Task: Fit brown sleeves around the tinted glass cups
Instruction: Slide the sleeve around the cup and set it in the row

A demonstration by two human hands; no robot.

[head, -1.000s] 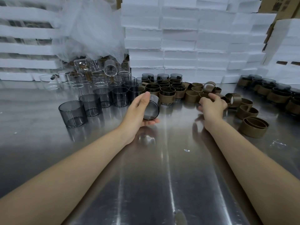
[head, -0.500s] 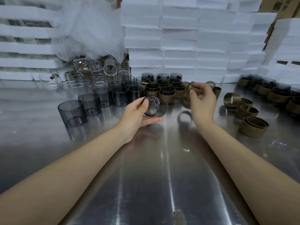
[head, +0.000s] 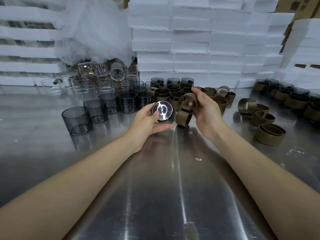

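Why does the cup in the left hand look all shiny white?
In the head view, the tinted cup held by the left hand turns its round end toward the camera and reflects bright light; the steel table shows glare streaks too; the brown sleeve in the right hand looks blurred.

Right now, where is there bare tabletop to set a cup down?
Bare table between the forearms, and in front of the nearest tinted cup at left. Crowded: sleeved cups at the back, loose sleeves at right.

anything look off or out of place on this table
One clear glass lies on its side atop the upright ones at back left. A small shiny scrap lies on the bare table.
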